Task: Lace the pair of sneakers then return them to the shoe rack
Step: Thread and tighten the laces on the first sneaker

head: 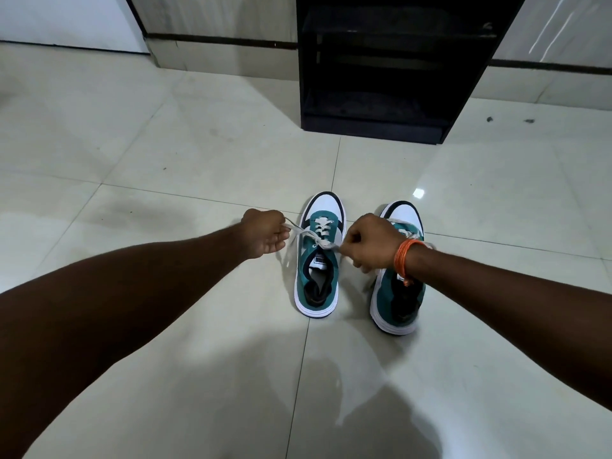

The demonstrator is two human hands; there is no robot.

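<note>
Two teal, white and black sneakers stand side by side on the tiled floor, toes pointing away from me. The left sneaker has white lace crossed through its eyelets. My left hand pinches one lace end pulled out to the shoe's left. My right hand, with an orange thread band on its wrist, grips the other lace end just right of the tongue. The right sneaker is partly hidden behind my right wrist; some white lace shows near its toe.
A black shoe rack with dark shelves stands against the wall straight beyond the sneakers. Pale glossy floor tiles spread all around. A marble-patterned wall base runs behind.
</note>
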